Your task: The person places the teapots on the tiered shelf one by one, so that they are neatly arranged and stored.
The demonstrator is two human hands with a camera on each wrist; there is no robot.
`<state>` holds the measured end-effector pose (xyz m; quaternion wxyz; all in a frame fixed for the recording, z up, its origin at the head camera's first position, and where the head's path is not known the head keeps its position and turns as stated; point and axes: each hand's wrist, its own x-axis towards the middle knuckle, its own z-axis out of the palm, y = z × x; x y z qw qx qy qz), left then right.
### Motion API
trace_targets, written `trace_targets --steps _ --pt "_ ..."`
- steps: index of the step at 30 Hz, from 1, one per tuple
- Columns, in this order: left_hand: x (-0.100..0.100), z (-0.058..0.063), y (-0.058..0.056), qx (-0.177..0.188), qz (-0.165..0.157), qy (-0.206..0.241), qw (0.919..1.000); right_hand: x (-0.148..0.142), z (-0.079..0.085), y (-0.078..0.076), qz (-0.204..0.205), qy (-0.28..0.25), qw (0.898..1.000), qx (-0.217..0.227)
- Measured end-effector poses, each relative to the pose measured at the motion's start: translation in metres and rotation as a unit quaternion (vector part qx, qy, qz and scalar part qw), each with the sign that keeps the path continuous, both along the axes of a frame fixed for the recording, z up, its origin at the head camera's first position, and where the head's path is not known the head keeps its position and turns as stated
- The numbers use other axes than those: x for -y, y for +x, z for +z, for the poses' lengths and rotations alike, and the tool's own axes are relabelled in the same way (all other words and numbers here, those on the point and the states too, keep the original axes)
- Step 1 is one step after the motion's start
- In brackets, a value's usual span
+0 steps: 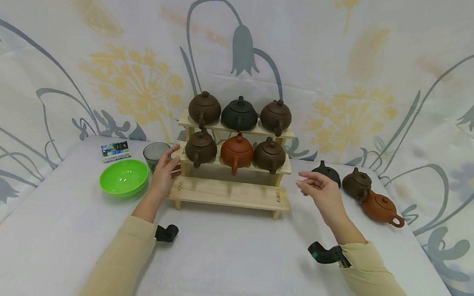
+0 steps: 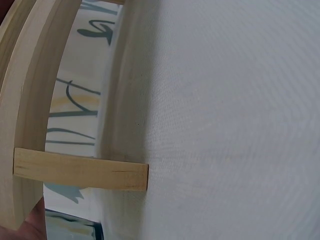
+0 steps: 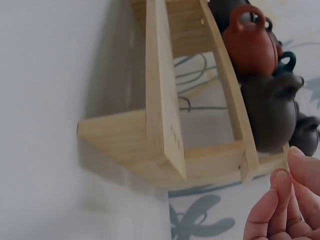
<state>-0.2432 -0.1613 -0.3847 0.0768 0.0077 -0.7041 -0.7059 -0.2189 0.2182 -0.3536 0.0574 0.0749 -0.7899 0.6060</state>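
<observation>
A stepped wooden stand (image 1: 229, 193) stands mid-table. Its top step carries a brown teapot (image 1: 204, 109), a black teapot (image 1: 239, 115) and another brown teapot (image 1: 276, 116). On the middle step sit a brown teapot (image 1: 201, 148), a red-orange teapot (image 1: 237, 152) and a second brown teapot (image 1: 269, 155). The lowest step is bare. My left hand (image 1: 163, 172) is at the stand's left end, fingers extended along it; a fingertip (image 2: 34, 220) shows by the plank. Off the right end, my right hand (image 1: 324, 195) hovers with loosely bent fingers, nothing visible between them.
Right of the stand are a black teapot (image 1: 328, 172), a brown teapot (image 1: 357, 184) and a red-orange teapot (image 1: 383, 207). A green bowl (image 1: 124, 177), a dark glass cup (image 1: 154, 152) and a small patterned box (image 1: 115, 151) lie left. Patterned cloth (image 1: 244, 38) hangs behind.
</observation>
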Motion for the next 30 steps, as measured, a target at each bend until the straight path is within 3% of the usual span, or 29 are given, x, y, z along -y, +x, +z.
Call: trace_targets --steps 15,24,30 --pt "-0.001 -0.001 0.000 0.006 -0.006 0.006 1.0000 -0.049 -0.006 0.010 -0.064 0.007 0.997 0.031" --pt "0.000 -0.001 0.001 0.003 -0.004 0.002 1.0000 -0.072 -0.019 0.007 -0.103 0.031 0.993 0.057" --pt "0.000 0.000 0.001 0.000 -0.005 0.003 1.0000 -0.083 -0.028 0.002 -0.121 0.011 0.990 0.077"
